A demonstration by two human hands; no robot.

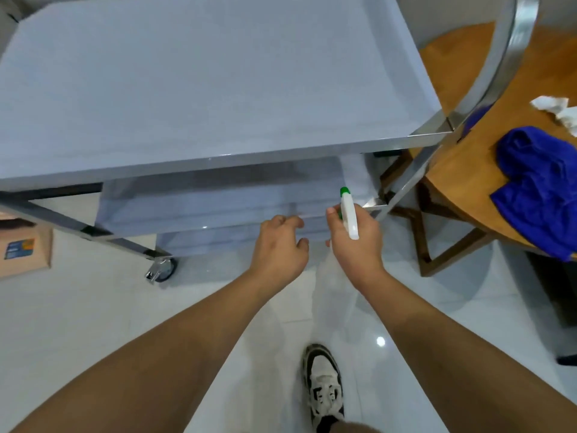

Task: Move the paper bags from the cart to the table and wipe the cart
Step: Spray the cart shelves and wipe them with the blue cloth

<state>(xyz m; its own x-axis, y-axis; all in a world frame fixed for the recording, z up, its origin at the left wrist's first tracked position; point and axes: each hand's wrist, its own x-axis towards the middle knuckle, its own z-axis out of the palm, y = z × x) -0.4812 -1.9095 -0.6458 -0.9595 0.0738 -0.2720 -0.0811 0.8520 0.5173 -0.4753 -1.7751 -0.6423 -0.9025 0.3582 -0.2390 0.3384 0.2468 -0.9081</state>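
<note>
The steel cart [281, 151] fills the upper view, and its top shelf is bare. No paper bags show anywhere. My right hand [356, 242] is shut on a white spray bottle [349, 214] with a green nozzle, pointed toward the cart's lower shelf [218, 207]. My left hand [279, 245] hovers just to its left, below the front edge of the top shelf, with its fingers loosely curled and nothing in them. A blue cloth [540, 189] lies crumpled on the round wooden table [468, 157] to the right of the cart.
Crumpled white paper [555, 109] lies on the table behind the cloth. A cardboard box [23, 251] sits on the white tiled floor at the left. The cart's caster [162, 270] and the table's wooden legs [437, 245] flank my hands. My shoe [324, 389] is below.
</note>
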